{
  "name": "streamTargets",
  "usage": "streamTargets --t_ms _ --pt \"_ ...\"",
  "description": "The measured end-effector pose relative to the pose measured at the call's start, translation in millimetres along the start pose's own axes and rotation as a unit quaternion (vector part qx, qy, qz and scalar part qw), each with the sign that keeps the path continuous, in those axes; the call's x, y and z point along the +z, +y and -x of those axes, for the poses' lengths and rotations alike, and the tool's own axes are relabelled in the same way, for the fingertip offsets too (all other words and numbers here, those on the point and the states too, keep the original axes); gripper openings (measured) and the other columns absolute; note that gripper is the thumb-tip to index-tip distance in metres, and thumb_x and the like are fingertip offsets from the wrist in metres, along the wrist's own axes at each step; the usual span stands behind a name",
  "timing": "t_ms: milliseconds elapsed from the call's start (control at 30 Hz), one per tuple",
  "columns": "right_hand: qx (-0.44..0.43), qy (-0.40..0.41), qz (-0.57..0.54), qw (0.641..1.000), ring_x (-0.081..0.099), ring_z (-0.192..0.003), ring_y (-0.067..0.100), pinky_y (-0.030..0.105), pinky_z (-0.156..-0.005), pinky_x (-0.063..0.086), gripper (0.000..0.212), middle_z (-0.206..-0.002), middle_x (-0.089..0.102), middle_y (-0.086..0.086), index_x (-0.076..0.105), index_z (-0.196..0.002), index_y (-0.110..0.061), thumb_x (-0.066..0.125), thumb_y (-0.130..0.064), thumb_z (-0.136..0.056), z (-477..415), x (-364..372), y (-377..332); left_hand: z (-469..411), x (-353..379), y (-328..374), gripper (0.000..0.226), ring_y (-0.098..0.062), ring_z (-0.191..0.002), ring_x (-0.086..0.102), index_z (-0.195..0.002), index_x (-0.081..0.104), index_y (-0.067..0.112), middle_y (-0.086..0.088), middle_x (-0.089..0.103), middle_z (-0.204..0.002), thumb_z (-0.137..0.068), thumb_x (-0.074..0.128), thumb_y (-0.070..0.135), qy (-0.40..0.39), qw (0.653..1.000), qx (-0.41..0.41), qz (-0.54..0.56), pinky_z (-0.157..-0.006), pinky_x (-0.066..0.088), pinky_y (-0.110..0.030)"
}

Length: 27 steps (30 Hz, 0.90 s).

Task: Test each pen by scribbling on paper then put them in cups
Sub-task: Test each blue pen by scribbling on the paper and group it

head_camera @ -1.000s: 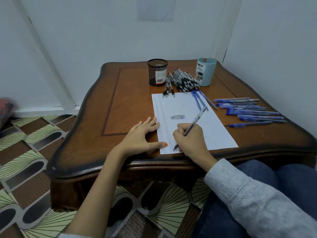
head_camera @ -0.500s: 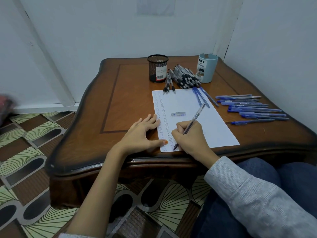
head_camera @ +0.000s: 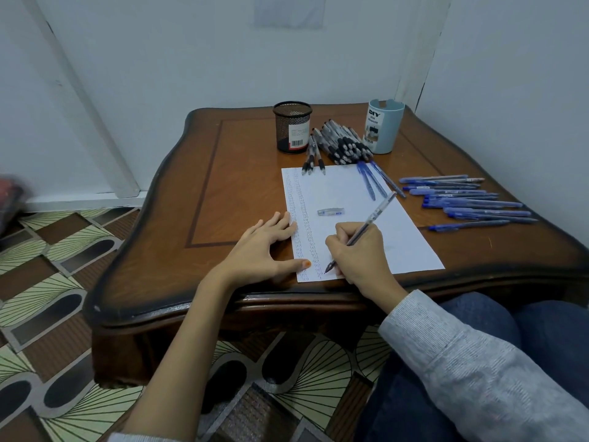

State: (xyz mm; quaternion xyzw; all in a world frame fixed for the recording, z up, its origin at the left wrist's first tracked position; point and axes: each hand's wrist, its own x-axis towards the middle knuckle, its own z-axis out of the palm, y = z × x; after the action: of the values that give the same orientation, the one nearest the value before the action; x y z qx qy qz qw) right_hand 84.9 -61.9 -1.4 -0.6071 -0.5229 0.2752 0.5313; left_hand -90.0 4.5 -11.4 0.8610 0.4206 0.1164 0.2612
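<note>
My right hand (head_camera: 360, 253) grips a clear-barrelled pen (head_camera: 377, 212), its tip touching the near left part of the white paper (head_camera: 382, 224). My left hand (head_camera: 264, 247) lies flat with fingers spread on the paper's left edge, thumb on the sheet. Columns of scribbles run down the paper's left side. A pen cap (head_camera: 330, 212) lies mid-sheet. A black mesh cup (head_camera: 292, 126) and a light blue cup (head_camera: 384, 126) stand at the back. Between them lies a pile of black-grip pens (head_camera: 342, 145). A row of blue pens (head_camera: 468, 199) lies to the right.
The brown wooden table (head_camera: 223, 186) sits in a corner, with white walls behind and to the right. Two blue pens (head_camera: 371, 183) rest on the paper's far right corner. Patterned floor lies to the left and below. My knees in blue trousers are at the lower right.
My right hand and pen stay at the paper's near left, the tip shifting only slightly. My left hand has not moved. The view has tilted a little.
</note>
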Motion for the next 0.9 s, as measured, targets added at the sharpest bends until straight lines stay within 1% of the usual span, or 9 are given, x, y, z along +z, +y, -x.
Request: streamTargets --t_ms 100,200,367,433,500,567,667,767,900 --pt "-0.004 -0.027 0.008 1.0 0.047 -0.03 0.018 0.016 -0.033 0.031 0.05 -0.037 0.024 -0.009 0.029 -0.045 -0.015 0.054 0.009 -0.08 -0.4 -0.3 -0.2 -0.2 0.6 -0.9 0.097 0.001 -0.145 0.001 -0.149 0.029 0.025 0.012 0.011 -0.158 -0.068 0.051 0.072 0.002 1.0 0.002 0.001 -0.117 -0.002 -0.027" --pt "-0.004 -0.024 0.013 1.0 0.049 -0.031 0.018 0.017 -0.034 0.032 0.049 -0.039 0.026 -0.004 0.03 -0.044 -0.014 0.054 0.009 -0.08 0.0 0.6 0.1 -0.9 0.8 -2.1 0.102 0.002 -0.144 0.0 -0.149 0.028 0.026 0.013 0.011 -0.158 -0.064 0.048 0.078 0.0 1.0 0.001 -0.002 -0.118 -0.002 -0.028" --pt "-0.004 -0.035 0.019 0.999 0.043 -0.027 0.009 0.016 -0.034 0.031 0.049 -0.042 0.026 -0.002 0.03 -0.044 -0.013 0.054 0.01 -0.079 0.5 1.6 -1.6 -0.9 0.9 -1.8 0.097 0.001 -0.145 0.001 -0.149 0.028 0.025 0.012 0.011 -0.158 -0.068 0.051 0.073 0.002 1.0 0.005 -0.002 -0.118 -0.001 -0.029" --pt "-0.005 -0.032 0.014 0.999 0.045 -0.028 0.012 0.016 -0.033 0.031 0.048 -0.041 0.025 -0.002 0.03 -0.044 -0.013 0.054 0.01 -0.079 0.2 0.6 -1.7 -0.7 0.9 -1.5 0.093 0.001 -0.145 0.001 -0.149 0.028 0.025 0.012 0.011 -0.158 -0.07 0.052 0.069 0.003 1.0 0.005 -0.004 -0.118 -0.002 -0.029" --pt "-0.003 -0.023 0.008 1.0 0.049 -0.031 0.019 0.016 -0.033 0.03 0.047 -0.042 0.027 0.001 0.031 -0.045 -0.012 0.054 0.009 -0.08 -0.3 0.1 -0.4 -0.7 0.9 -1.5 0.093 0.001 -0.145 0.001 -0.149 0.028 0.025 0.012 0.01 -0.158 -0.07 0.052 0.069 0.001 1.0 0.004 -0.005 -0.117 -0.002 -0.028" --pt "-0.005 -0.016 0.011 1.0 0.048 -0.035 0.025 0.017 -0.033 0.032 0.046 -0.045 0.027 0.004 0.031 -0.046 -0.011 0.054 0.009 -0.08 -1.2 1.0 0.1 -0.9 0.9 -1.9 0.095 0.001 -0.145 0.0 -0.149 0.028 0.025 0.012 0.01 -0.158 -0.07 0.052 0.07 0.001 1.0 0.004 -0.004 -0.117 -0.002 -0.028" --pt "-0.01 -0.025 0.022 0.999 0.041 -0.036 0.021 0.016 -0.035 0.03 0.048 -0.043 0.024 0.0 0.029 -0.044 -0.014 0.054 0.01 -0.078 -1.8 1.7 0.7 -0.8 0.6 -1.5 0.095 0.002 -0.144 0.0 -0.149 0.027 0.025 0.012 0.01 -0.158 -0.069 0.051 0.071 -0.001 1.0 0.002 -0.003 -0.116 -0.003 -0.026" --pt "-0.008 -0.014 0.013 1.0 0.046 -0.035 0.024 0.016 -0.033 0.03 0.048 -0.041 0.026 -0.001 0.03 -0.044 -0.013 0.055 0.009 -0.079 -2.2 1.1 3.2 -0.4 0.0 -0.1 0.096 0.002 -0.144 0.0 -0.149 0.028 0.025 0.012 0.01 -0.158 -0.069 0.052 0.071 -0.002 1.0 0.0 0.0 -0.116 -0.003 -0.026" --pt "-0.017 -0.009 0.033 0.999 0.044 -0.043 0.029 0.021 -0.038 0.036 0.045 -0.047 0.03 0.008 0.033 -0.047 -0.011 0.055 0.008 -0.081 -1.9 3.6 3.1 -0.5 -0.1 0.0 0.096 0.001 -0.144 0.0 -0.149 0.027 0.025 0.012 0.01 -0.158 -0.069 0.052 0.072 -0.002 1.0 -0.004 -0.003 -0.116 -0.003 -0.026"
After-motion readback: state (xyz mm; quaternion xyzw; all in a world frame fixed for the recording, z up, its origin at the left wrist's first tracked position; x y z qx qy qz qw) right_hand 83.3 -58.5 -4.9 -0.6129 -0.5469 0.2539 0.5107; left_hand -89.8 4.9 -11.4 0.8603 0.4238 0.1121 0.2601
